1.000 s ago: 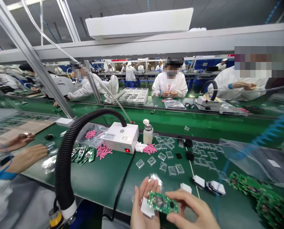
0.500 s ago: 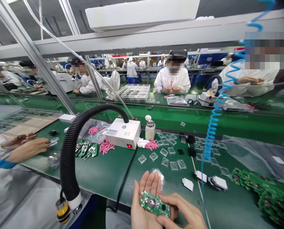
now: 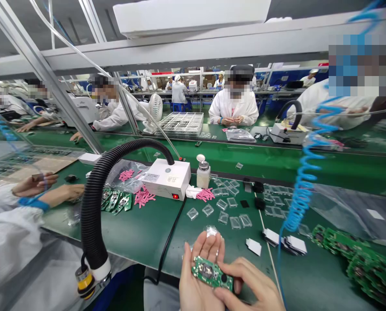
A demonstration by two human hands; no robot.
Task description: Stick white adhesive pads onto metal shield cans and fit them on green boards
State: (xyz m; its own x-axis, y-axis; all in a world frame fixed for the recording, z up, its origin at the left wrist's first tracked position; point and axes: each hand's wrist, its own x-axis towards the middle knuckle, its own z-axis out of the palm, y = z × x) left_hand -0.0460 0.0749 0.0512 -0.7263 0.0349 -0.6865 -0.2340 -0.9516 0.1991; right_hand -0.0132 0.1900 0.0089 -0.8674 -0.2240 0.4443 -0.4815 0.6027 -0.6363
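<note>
A small green circuit board (image 3: 211,273) with a black round spot near one end lies slantwise across the palm of my left hand (image 3: 193,288). That hand is turned palm up, fingers slightly curled and cradling the board. My right hand (image 3: 253,283) pinches the board's right end between thumb and fingers. Just beyond my fingertips is a crumpled clear piece (image 3: 211,230), partly hidden. Clear plastic frames (image 3: 235,222) lie on the green bench past my hands. White rectangular pieces (image 3: 254,246) rest to the right of them.
A black flexible hose (image 3: 94,207) arches from a white box (image 3: 169,179) on the left. A coiled blue hose (image 3: 305,185) hangs at right, near piled green boards (image 3: 364,263). A bottle (image 3: 203,174) stands behind pink strips (image 3: 205,195). A co-worker's hands (image 3: 61,194) are at left.
My hands and the board stay nearly in place. The blue coiled hose has swung right. The co-worker's nearer hand at left has reached farther right, toward the pile of boards.
</note>
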